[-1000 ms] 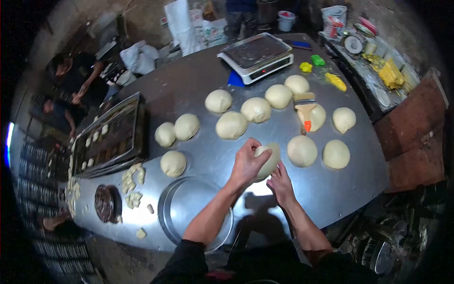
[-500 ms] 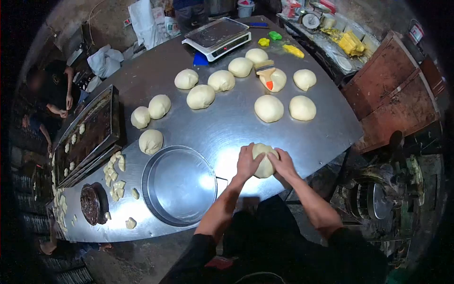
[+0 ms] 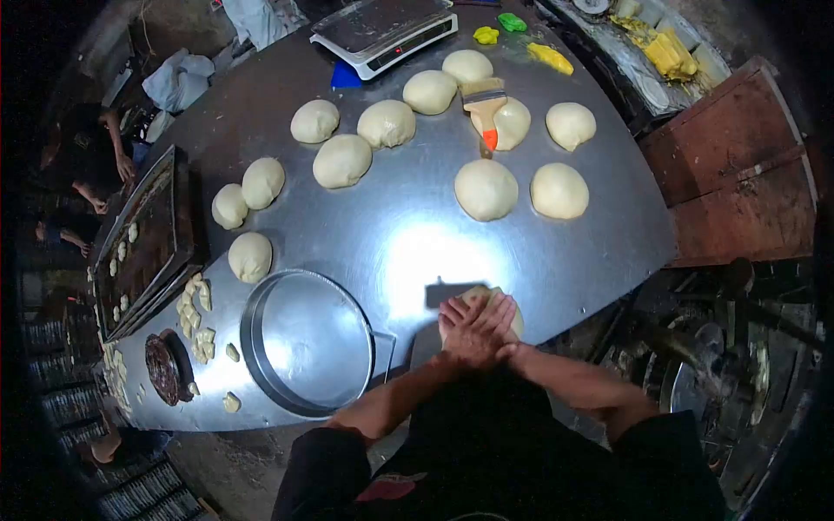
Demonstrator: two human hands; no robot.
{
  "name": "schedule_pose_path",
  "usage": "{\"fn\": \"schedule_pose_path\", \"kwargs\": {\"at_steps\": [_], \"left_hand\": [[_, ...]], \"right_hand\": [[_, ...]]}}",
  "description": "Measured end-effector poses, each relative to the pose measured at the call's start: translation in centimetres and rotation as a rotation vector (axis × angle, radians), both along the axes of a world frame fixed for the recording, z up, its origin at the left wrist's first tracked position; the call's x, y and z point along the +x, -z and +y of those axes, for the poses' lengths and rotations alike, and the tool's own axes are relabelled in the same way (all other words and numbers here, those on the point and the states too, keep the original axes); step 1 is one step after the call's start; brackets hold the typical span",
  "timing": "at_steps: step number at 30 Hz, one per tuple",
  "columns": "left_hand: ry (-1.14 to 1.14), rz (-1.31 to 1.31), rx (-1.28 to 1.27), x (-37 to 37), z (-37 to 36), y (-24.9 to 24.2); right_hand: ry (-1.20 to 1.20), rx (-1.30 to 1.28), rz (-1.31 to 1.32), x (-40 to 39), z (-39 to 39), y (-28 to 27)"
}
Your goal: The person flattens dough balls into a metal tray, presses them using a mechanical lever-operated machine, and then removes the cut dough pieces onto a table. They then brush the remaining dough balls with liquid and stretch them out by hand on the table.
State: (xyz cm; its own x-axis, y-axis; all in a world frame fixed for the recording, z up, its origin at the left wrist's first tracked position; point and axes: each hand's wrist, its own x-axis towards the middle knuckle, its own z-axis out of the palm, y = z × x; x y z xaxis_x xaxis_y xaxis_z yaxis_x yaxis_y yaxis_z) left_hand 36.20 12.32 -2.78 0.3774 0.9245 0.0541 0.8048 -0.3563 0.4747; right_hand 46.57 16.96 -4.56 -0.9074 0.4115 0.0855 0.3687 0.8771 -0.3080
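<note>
At the table's near edge, both my hands lie overlapped on a pale dough ball. My left hand rests flat on top with its fingers stretched forward. Partly hidden beneath and beside it is my right hand, its visible fingers spread over the dough. The hands cover most of the ball. Farther back sit several smooth dough balls, the nearest being one dough ball and another dough ball. A wide brush with an orange-tipped handle lies against a dough ball behind them.
A round metal pan stands to my left on the steel table. Beyond it are small dough pieces, a dark round object and stacked trays. A scale stands at the back. Another person works at far left.
My hands have gone from cupping the dough ball's two sides to lying overlapped on top of it. The ball is now closer to the table edge. The view has shifted.
</note>
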Motion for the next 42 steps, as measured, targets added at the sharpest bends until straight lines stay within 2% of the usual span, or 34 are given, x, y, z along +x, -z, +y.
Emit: {"fn": "schedule_pose_path", "kwargs": {"at_steps": [2,3,5,7,8,10,11,13,16,17,18,19,21,22,25,30,31,33,34,35,37,38,40,42], "left_hand": [[-0.026,-0.006,0.052,-1.0,2.6,0.6],[-0.026,0.019,0.003,-1.2,4.0,1.0],[-0.024,0.026,-0.066,-1.4,5.4,1.0],[0.04,-0.034,0.013,-2.8,7.8,0.8],[0.036,-0.039,0.009,-3.3,8.0,0.1],[-0.112,-0.23,-0.054,-4.5,8.6,-1.0],[-0.117,-0.226,-0.047,-4.7,8.2,-0.8],[-0.194,-0.028,0.295,-4.7,6.7,-0.7],[-0.19,0.022,0.36,-6.4,9.8,-0.7],[-0.153,0.049,0.429,-6.9,10.3,-0.6],[-0.135,0.229,0.543,-7.1,9.7,0.3],[-0.125,0.231,0.549,-6.6,7.5,0.2],[-0.241,0.109,0.062,-5.7,2.1,0.3],[-0.281,0.106,0.169,-5.8,0.5,0.5],[-0.232,0.179,0.199,-6.7,-0.3,-1.4],[-0.255,0.18,0.228,-5.5,-1.9,-1.1],[-0.22,0.301,0.128,-4.9,-2.4,-1.1],[-0.173,0.494,0.02,-3.5,-1.5,-1.6],[-0.125,0.402,-0.11,-1.8,-2.0,-1.9],[-0.086,0.316,-0.237,-0.7,-2.4,-2.3],[-0.067,0.366,-0.231,0.6,-4.8,-2.9],[-0.07,0.336,-0.233,0.6,-5.9,-3.1],[-0.075,0.285,-0.208,0.5,-6.2,-3.1],[-0.052,0.298,-0.196,1.1,-7.8,-3.2]], "right_hand": [[-0.053,0.459,-0.431,-1.9,1.3,2.0],[-0.059,0.457,-0.436,-1.9,2.5,2.9],[-0.118,0.086,-0.295,-2.5,4.9,-1.0],[-0.107,0.008,-0.325,-2.6,6.7,-3.1],[-0.091,-0.268,-0.363,-2.5,7.6,-2.5],[-0.051,-0.821,-0.42,-2.9,9.1,-1.7],[-0.057,-0.814,-0.419,-2.5,9.7,-2.0],[-0.132,0.014,-0.295,-1.5,10.0,-2.7],[-0.072,-0.012,-0.263,-2.6,12.1,-0.3],[-0.047,-0.038,-0.229,-3.3,13.0,-1.4],[-0.078,-0.042,-0.341,-3.7,13.1,-2.5],[-0.068,-0.039,-0.335,-2.9,12.4,-2.5],[0.056,-0.092,-0.258,-1.0,11.8,-2.4],[0.06,-0.091,-0.278,-1.2,11.8,-3.6],[0.064,-0.049,-0.303,-1.4,11.5,-4.1],[0.221,-0.123,-0.269,7.4,3.0,-4.4],[0.236,-0.138,-0.277,7.3,1.7,-5.6],[0.302,-0.398,-0.485,4.3,4.5,-8.2],[0.342,-0.527,-0.373,3.1,5.8,-8.0],[0.332,-0.529,-0.375,1.8,6.1,-6.7],[0.166,-0.195,-0.315,-1.2,6.9,-4.0],[0.159,-0.091,-0.319,-2.0,7.4,-4.2],[0.133,-0.057,-0.357,-4.6,10.9,-4.4],[0.19,-0.191,-0.437,-4.6,9.6,-5.2]]}}
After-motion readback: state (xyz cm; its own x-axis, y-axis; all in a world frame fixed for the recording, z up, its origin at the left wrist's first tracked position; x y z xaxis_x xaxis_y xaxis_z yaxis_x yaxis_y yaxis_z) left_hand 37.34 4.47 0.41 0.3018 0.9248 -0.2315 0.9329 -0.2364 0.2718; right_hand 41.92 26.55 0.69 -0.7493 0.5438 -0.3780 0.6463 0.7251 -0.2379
